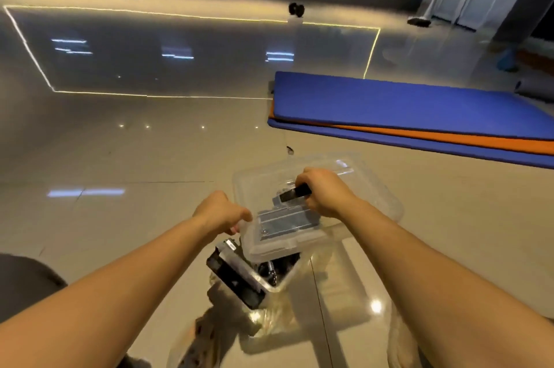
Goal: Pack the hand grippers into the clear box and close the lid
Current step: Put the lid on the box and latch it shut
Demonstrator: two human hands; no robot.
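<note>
The clear box (pixel 271 285) sits on the tiled floor below my hands, with black hand grippers (pixel 239 274) inside it, partly hidden. The clear lid (pixel 371 188) is held tilted over the box and covers its far part. My left hand (pixel 220 213) pinches the lid's near-left corner. My right hand (pixel 326 192) is closed around a black handle-like piece (pixel 295 194) at the middle of the lid; whether it belongs to the lid or is a hand gripper, I cannot tell.
A blue and orange mat (pixel 419 110) lies on the floor to the far right. A small dark weight (pixel 296 9) stands far off by the mirrored wall. Crinkled clear plastic (pixel 269 322) lies under the box. A dark knee (pixel 27 280) is at lower left.
</note>
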